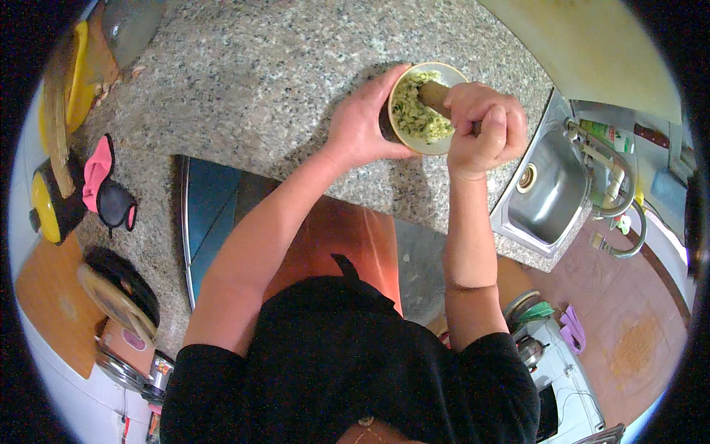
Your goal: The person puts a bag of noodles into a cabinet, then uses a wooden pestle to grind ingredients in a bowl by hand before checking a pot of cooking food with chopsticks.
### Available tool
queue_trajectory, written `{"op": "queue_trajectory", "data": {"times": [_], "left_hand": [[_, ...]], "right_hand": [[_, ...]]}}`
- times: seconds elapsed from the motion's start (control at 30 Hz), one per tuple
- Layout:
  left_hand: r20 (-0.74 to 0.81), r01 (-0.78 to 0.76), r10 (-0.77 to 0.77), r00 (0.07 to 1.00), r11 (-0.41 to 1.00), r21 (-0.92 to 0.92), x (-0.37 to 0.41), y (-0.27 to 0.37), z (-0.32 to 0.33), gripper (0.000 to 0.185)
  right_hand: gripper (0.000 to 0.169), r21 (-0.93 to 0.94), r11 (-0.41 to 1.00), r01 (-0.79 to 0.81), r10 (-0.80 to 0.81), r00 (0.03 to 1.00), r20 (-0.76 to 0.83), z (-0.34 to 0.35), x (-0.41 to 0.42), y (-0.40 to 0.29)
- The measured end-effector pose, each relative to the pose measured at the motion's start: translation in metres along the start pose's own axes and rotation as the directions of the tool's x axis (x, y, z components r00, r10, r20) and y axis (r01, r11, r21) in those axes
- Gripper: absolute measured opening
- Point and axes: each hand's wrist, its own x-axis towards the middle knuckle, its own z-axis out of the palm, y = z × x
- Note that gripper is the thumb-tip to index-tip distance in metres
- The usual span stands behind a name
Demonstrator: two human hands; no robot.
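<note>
A round bowl [392, 114] with a pale inside stands on the speckled granite counter [266, 83]. Chopped, pale green food flecked with darker green [419, 116] fills much of it. My left hand [369, 122] grips the bowl's left side, thumb and fingers spread around the wall. Over the bowl's right edge, my right hand [485, 127] is closed in a fist around a thick wooden pestle [434, 97]. The pestle slants down to the left, and its lower end touches the food. My fist hides the pestle's upper part and some of the rim.
To the right is a stainless steel sink [549, 188] with a curved faucet [615, 205]. On the left lie pink and black cloth pieces [100, 177], near a black and yellow container [52, 200] and a dark pan [125, 283]. A wooden board [61, 305] leans at the far left.
</note>
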Motion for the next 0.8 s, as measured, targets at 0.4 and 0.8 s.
{"op": "queue_trajectory", "data": {"times": [0.4, 0.8], "left_hand": [[-0.038, -0.057, 0.057, 0.998, 0.998, 0.000, 0.001, -0.004, 0.000, 0.118], [-0.044, -0.013, 0.014, 0.999, 1.000, 0.026, 0.001, -0.005, -0.005, 0.118]], "right_hand": [[0.029, -0.064, 0.998, -0.002, -0.001, 0.999, -0.045, -0.004, -0.004, 0.000], [0.029, 0.272, 0.962, 0.012, -0.010, 1.000, -0.010, 0.004, 0.009, -0.006]]}}
